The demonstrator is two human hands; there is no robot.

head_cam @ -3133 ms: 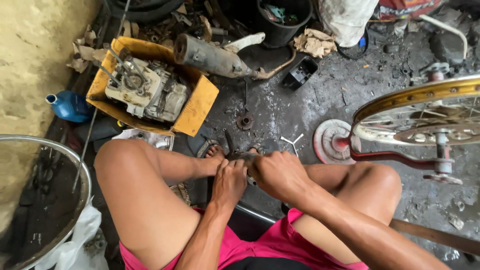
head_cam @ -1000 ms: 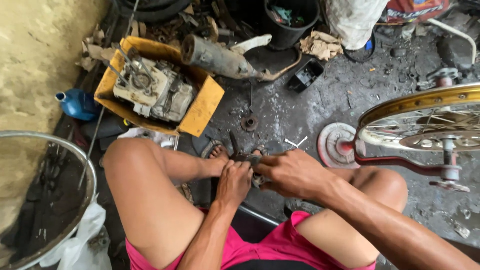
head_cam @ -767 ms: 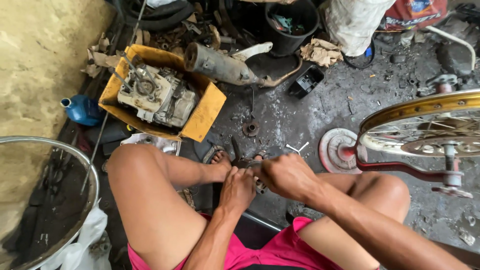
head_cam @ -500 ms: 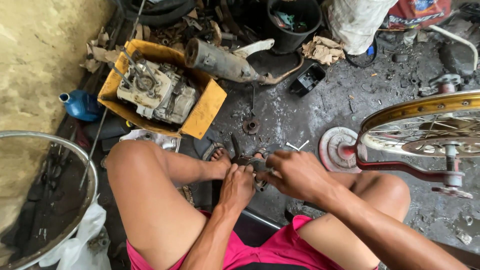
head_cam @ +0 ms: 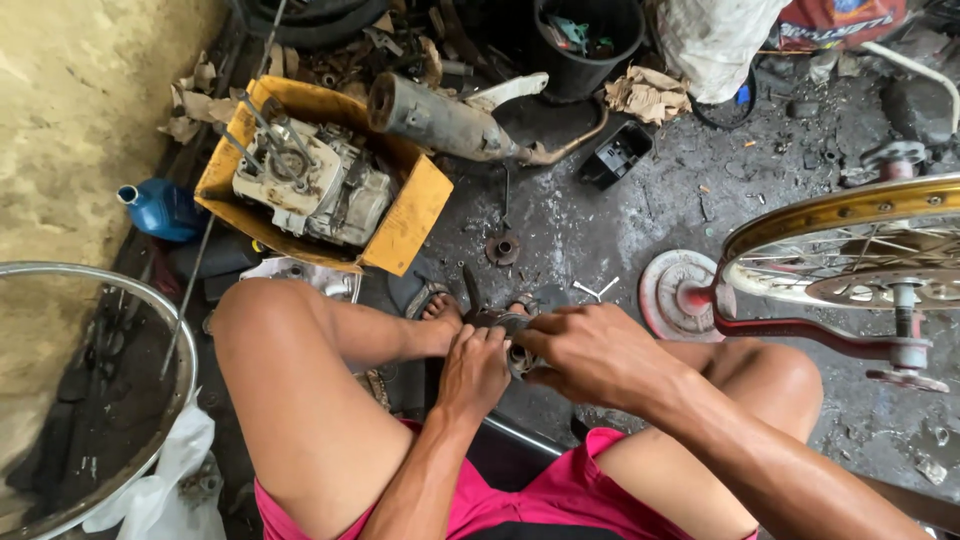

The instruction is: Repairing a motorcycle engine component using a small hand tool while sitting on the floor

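Note:
I sit low with my knees apart, and both hands meet between my feet over a small dark metal part [head_cam: 517,345]. My left hand [head_cam: 473,368] is closed around its near side. My right hand [head_cam: 590,352] grips it from the right, fingers wrapped over the top. A thin dark tool or rod [head_cam: 469,291] sticks up from the part toward the floor beyond. Most of the part is hidden by my fingers.
A yellow crate [head_cam: 405,215] holding an engine [head_cam: 312,185] stands ahead left, a grey exhaust pipe [head_cam: 440,122] behind it. A gold spoked wheel [head_cam: 850,245] on a red stand is at right, a bare rim [head_cam: 150,330] at left, a black bucket [head_cam: 585,45] beyond.
My hands stay on the part between my feet; the right hand has shifted its grip slightly. The view has drifted a little, otherwise the scene is the same.

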